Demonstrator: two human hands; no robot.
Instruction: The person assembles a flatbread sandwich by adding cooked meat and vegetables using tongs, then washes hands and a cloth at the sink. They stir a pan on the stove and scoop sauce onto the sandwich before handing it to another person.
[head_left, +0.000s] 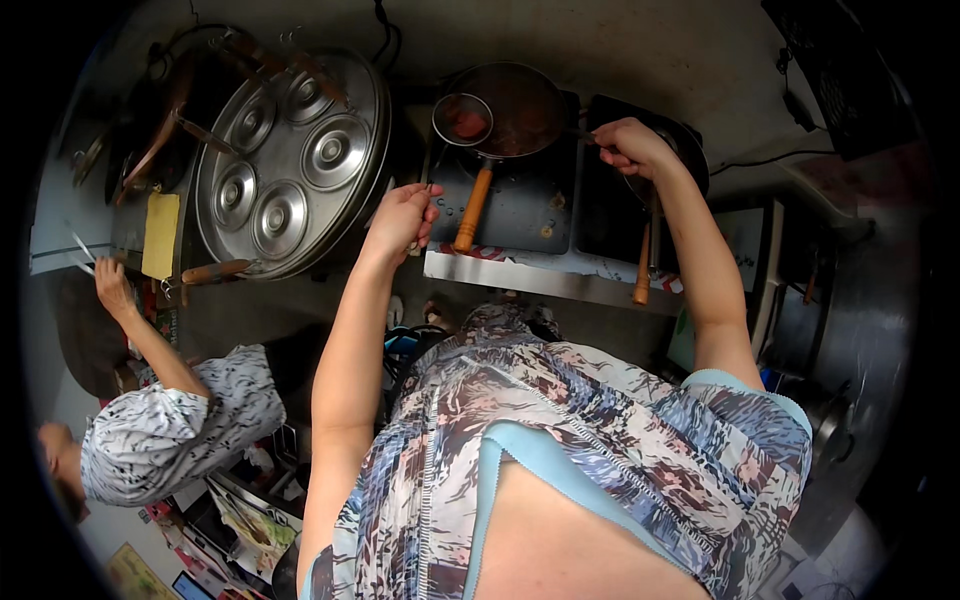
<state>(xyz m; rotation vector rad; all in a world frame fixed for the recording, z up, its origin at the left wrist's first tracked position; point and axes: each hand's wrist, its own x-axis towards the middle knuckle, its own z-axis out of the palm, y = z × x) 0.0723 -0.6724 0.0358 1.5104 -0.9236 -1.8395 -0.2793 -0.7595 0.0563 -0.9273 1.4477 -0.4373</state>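
My left hand (403, 222) is closed around the thin handle of a round strainer (463, 97). The strainer's bowl sits over the left part of a dark frying pan (535, 110), with reddish pieces (467, 124) in it. Brownish liquid or food covers the pan's bottom, and its wooden handle (475, 210) points toward me. To the right of this pan my right hand (632, 147) is closed on a thin dark utensil that reaches toward the pan; its far end is hard to make out. Below that hand is a second pan (690, 150), partly hidden by my wrist.
The pans stand on a black stove (545, 205). A second wooden handle (642, 275) juts over its front edge. Left is a large round metal steamer (375, 170) with several ringed lids. Further left, a co-worker's hand (115, 288) holds thin sticks near a yellow cloth (160, 235).
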